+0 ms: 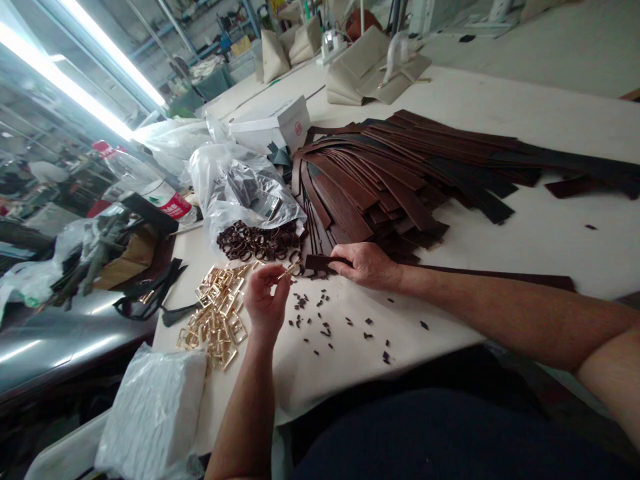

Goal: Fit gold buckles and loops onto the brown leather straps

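My left hand (pixel 266 297) pinches a small gold buckle (pixel 291 270) between thumb and fingers, beside a heap of gold buckles (pixel 217 313). To its right my right hand (pixel 367 265) grips a dark brown strap (pixel 320 263) near its end, which points toward the buckle without clearly touching it. The rest of the strap is partly hidden by the hand and forearm. Behind both hands lie a pile of small brown loops (pixel 257 241) and a fanned stack of brown straps (pixel 350 180). Small dark scraps (pixel 325 327) are scattered on the table in front.
A plastic bag (pixel 240 177) and a white box (pixel 273 125) stand behind the loops. At the left are a plastic bottle (pixel 150 183) and a wrapped white package (pixel 153 407). Beige bag pieces (pixel 357 70) rest on the white table (pixel 525 100) at the back.
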### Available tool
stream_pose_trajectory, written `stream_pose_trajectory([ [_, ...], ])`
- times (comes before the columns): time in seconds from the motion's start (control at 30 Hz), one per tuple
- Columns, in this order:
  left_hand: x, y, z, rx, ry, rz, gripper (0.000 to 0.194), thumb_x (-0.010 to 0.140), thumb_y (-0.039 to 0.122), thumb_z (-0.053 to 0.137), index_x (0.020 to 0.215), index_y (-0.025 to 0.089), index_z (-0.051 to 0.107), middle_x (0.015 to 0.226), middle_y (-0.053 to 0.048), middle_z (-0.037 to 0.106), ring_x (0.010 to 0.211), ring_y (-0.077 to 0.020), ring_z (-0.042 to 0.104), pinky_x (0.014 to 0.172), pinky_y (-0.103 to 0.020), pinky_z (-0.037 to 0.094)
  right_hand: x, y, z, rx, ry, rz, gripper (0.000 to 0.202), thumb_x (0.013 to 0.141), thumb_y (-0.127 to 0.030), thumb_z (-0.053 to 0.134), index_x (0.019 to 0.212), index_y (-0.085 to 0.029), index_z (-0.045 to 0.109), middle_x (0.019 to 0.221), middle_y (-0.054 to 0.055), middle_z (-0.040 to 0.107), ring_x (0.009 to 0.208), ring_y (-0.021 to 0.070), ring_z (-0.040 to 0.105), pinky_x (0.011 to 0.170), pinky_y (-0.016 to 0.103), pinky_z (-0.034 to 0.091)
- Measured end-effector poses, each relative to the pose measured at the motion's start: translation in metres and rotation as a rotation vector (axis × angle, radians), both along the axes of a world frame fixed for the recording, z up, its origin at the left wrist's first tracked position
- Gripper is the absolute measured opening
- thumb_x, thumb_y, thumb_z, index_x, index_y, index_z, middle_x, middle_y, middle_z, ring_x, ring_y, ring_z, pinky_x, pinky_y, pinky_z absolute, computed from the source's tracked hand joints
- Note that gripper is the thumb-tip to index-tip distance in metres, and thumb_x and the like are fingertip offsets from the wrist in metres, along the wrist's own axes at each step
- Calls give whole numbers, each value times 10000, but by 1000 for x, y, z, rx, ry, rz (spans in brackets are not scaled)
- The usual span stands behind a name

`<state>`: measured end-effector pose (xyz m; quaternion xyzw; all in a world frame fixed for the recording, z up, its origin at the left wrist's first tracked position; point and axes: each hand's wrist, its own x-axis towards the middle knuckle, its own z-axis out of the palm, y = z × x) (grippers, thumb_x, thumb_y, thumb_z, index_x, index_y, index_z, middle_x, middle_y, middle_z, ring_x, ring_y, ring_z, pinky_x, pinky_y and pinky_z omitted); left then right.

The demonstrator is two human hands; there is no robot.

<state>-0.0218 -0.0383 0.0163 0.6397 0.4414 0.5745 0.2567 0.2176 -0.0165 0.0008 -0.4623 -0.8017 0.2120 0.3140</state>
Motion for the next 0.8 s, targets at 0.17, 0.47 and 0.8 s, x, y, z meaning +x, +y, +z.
stream_pose_trajectory([
  [0.17,-3,0,0,42,31,40,244,809,301,744,1021,199,679,802,-5,670,674,-110,644,637,-236,551,1,-1,1,-9,-3,4,153,927,-295,570,892,-171,652,759,21,654,696,161,600,639,245,353],
  [0.47,-1,16,-1,-756,-119,-231,487,663,376,828,1062,134,691,641,-2,650,487,-90,558,474,-204,460,-1,0,4,-12,1,-1,160,927,-293,565,903,-162,655,786,35,664,720,168,604,648,246,362],
  [0.8,-4,21,-4,-607,-313,-106,391,678,389,838,965,150,722,739,-36,700,563,-77,577,532,-186,453,-1,0,11,-258,342,1,185,873,-325,600,792,-162,630,628,-14,578,567,115,506,557,234,343],
])
